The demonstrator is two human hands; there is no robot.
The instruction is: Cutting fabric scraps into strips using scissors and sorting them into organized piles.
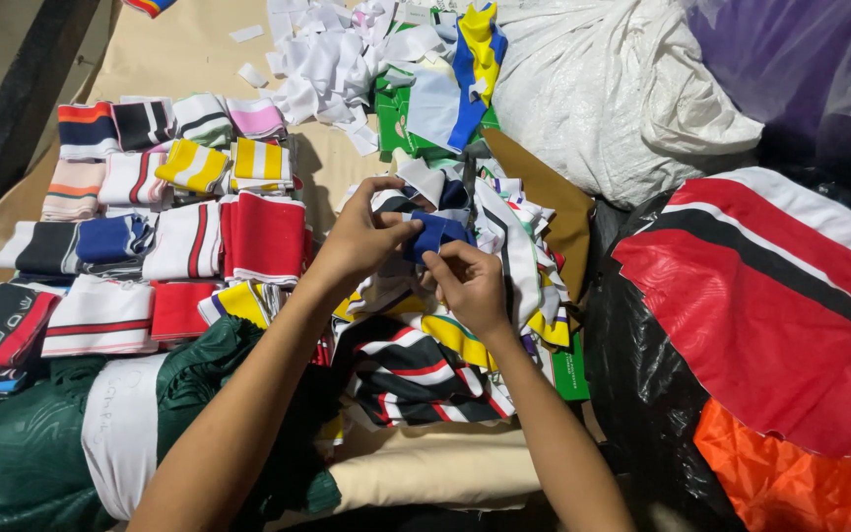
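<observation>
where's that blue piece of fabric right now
In the head view, the blue fabric piece sits near the centre, pinched between the left hand and right hand, above the loose pile of striped knit strips.

One head-worn view; looks steeply down, close over both forearms; faces a cloth-strewn work surface point(179, 49).

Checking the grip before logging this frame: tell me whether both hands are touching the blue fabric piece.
Touching. The head view shows the left hand and right hand both pinching the blue fabric piece with their fingertips.
</observation>
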